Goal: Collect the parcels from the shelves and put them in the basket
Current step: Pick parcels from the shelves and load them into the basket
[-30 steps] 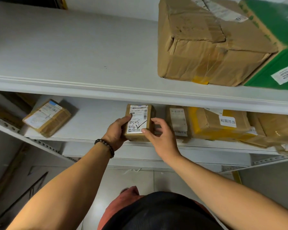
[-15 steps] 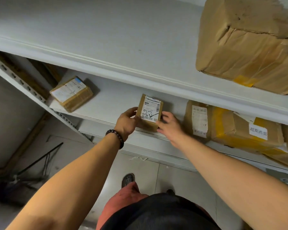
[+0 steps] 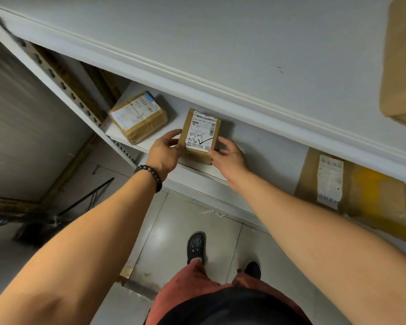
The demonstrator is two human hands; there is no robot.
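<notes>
Now, four parcels show: a taped parcel (image 3: 138, 117) lies left on the lower shelf (image 3: 267, 148), my left hand (image 3: 163, 152) and right hand (image 3: 230, 156) clasp the small labelled parcel (image 3: 201, 134) at its front edge, then a yellow-taped parcel (image 3: 361, 198) and an upper-shelf box (image 3: 401, 66) sit rightward.

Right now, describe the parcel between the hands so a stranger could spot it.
On the lower white shelf, near its front edge, a small brown parcel is between a taped parcel on the left and a big yellow-taped box on the right. The left hand and right hand grip its sides; only its label bears handwritten black numbers and a tick.
</notes>
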